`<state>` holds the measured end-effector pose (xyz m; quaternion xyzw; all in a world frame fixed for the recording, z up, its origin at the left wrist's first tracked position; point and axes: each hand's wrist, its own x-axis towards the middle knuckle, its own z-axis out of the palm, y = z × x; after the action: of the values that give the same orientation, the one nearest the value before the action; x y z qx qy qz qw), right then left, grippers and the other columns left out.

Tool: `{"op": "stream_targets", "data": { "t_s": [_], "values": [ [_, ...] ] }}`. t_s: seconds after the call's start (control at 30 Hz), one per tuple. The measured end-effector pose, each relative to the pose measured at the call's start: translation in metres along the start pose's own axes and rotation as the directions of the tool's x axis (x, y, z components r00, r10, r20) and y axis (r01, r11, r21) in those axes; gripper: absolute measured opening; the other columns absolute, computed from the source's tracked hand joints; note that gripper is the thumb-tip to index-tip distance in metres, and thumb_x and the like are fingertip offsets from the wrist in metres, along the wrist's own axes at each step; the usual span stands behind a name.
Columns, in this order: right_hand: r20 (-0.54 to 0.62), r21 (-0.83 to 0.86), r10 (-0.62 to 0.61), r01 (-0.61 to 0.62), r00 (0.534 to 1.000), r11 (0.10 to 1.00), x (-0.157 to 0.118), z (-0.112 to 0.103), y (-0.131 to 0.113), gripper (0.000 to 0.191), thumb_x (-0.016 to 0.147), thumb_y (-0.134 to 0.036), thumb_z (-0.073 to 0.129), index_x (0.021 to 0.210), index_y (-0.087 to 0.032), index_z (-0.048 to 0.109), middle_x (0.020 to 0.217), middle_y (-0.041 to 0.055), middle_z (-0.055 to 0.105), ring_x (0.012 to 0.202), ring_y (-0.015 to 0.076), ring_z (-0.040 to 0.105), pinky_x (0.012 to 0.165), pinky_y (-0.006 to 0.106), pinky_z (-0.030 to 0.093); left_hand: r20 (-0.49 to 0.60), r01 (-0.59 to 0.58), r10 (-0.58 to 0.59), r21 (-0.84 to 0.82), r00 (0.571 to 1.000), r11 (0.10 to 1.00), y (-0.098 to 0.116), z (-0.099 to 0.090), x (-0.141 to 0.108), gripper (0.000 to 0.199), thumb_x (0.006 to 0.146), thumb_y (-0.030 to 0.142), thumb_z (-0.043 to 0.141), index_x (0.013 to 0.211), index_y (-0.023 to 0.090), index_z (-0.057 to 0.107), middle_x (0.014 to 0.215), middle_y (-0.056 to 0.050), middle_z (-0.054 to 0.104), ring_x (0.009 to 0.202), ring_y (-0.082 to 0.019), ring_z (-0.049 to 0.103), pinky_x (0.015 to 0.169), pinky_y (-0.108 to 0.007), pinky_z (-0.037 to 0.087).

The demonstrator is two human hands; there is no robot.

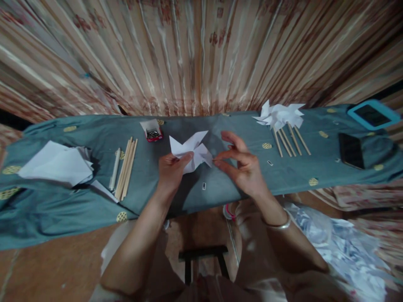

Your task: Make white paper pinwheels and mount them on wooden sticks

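Observation:
A white paper pinwheel (pixel 195 153) is held above the middle of the cloth-covered table. My left hand (pixel 172 167) is closed on it, thumb on the front near the centre and the other fingers behind. To its right, my right hand (pixel 241 163) pinches thumb and index finger close to the paper's right blade. Something tiny shows at those fingertips, too small to name. Beyond my left hand stands a small open red box (pixel 153 131) of metal pins or tacks, its white lid raised.
On the left lie stacked white paper sheets (pixel 56 163), a whitish pen-like stick (pixel 115 167) and several wooden sticks (pixel 126 170). Finished pinwheels (pixel 280 115) on sticks, a dark phone (pixel 351 151) and a blue-framed device (pixel 373 114) occupy the right. A curtain (pixel 201 58) hangs behind.

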<state>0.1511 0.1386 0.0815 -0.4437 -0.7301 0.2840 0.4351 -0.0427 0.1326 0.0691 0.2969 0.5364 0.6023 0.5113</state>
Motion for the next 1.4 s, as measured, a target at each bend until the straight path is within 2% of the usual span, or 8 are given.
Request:
{"op": "stream_targets", "data": {
  "t_s": [0.1, 0.23, 0.53, 0.77, 0.97, 1.17, 1.4],
  "values": [
    [0.049, -0.006, -0.046, 0.046, 0.998, 0.999, 0.001, 0.011, -0.012, 0.004, 0.086, -0.028, 0.072, 0.084, -0.028, 0.076, 0.157, -0.0022, 0.044, 0.15, 0.029, 0.036, 0.12, 0.05, 0.035, 0.069, 0.023, -0.023, -0.001, 0.997, 1.0, 0.0, 0.004, -0.004, 0.024, 0.052, 0.033, 0.09, 0.069, 0.02, 0.079, 0.07, -0.002, 0.076, 0.059, -0.014, 0.063, 0.059, -0.025, 0.049],
    [0.071, -0.009, -0.059, 0.06, 0.996, 0.998, 0.005, 0.021, -0.011, 0.005, 0.087, -0.026, 0.072, 0.085, -0.027, 0.076, 0.157, -0.0012, 0.044, 0.154, 0.0294, 0.027, 0.123, 0.052, 0.031, 0.124, 0.043, -0.041, -0.012, 0.991, 0.999, 0.0, 0.005, -0.008, 0.023, 0.052, 0.033, 0.091, 0.068, 0.02, 0.08, 0.07, -0.001, 0.076, 0.059, -0.014, 0.063, 0.061, -0.025, 0.051],
    [0.077, 0.017, -0.009, 0.008, 0.997, 1.0, 0.006, 0.022, -0.007, 0.004, 0.086, -0.026, 0.072, 0.086, -0.029, 0.074, 0.159, -0.0043, 0.042, 0.152, 0.0276, 0.032, 0.123, 0.051, 0.033, 0.135, 0.033, -0.03, -0.017, 0.99, 0.999, 0.0, 0.001, -0.01, 0.022, 0.054, 0.031, 0.091, 0.07, 0.02, 0.08, 0.071, -0.002, 0.076, 0.06, -0.013, 0.064, 0.06, -0.025, 0.051],
    [0.117, 0.061, 0.026, -0.034, 0.993, 0.998, 0.008, 0.021, -0.008, 0.003, 0.086, -0.026, 0.071, 0.087, -0.028, 0.074, 0.156, -0.0012, 0.047, 0.15, 0.0277, 0.036, 0.123, 0.054, 0.032, 0.13, 0.042, -0.037, -0.031, 0.991, 0.999, 0.0, 0.0, -0.01, 0.025, 0.052, 0.032, 0.093, 0.07, 0.02, 0.08, 0.07, -0.001, 0.076, 0.058, -0.014, 0.064, 0.06, -0.026, 0.052],
    [0.105, 0.099, 0.044, -0.055, 0.993, 0.994, 0.008, 0.022, -0.008, 0.003, 0.087, -0.027, 0.071, 0.084, -0.027, 0.074, 0.155, -0.001, 0.047, 0.15, 0.0267, 0.036, 0.123, 0.05, 0.032, 0.127, 0.033, -0.031, -0.011, 0.991, 0.999, 0.001, -0.001, -0.011, 0.024, 0.052, 0.031, 0.092, 0.07, 0.02, 0.08, 0.07, -0.001, 0.076, 0.058, -0.013, 0.063, 0.059, -0.025, 0.051],
    [0.137, 0.099, 0.046, -0.06, 0.989, 0.993, 0.01, 0.02, -0.009, 0.004, 0.086, -0.026, 0.072, 0.084, -0.026, 0.074, 0.152, -0.0001, 0.052, 0.148, 0.0259, 0.039, 0.121, 0.046, 0.035, 0.119, 0.044, -0.045, 0.013, 0.992, 0.999, 0.003, 0.0, -0.012, 0.029, 0.048, 0.038, 0.094, 0.068, 0.022, 0.08, 0.068, -0.001, 0.076, 0.057, -0.016, 0.062, 0.059, -0.028, 0.052],
    [0.157, 0.135, 0.033, -0.054, 0.987, 0.989, 0.011, 0.019, -0.007, 0.004, 0.086, -0.026, 0.071, 0.084, -0.024, 0.074, 0.155, 0.0011, 0.048, 0.147, 0.0247, 0.041, 0.119, 0.043, 0.036, 0.144, 0.033, -0.035, 0.017, 0.989, 0.999, 0.003, -0.002, -0.012, 0.026, 0.052, 0.035, 0.093, 0.071, 0.021, 0.081, 0.07, -0.002, 0.076, 0.059, -0.015, 0.063, 0.059, -0.027, 0.052]
  ]
}}
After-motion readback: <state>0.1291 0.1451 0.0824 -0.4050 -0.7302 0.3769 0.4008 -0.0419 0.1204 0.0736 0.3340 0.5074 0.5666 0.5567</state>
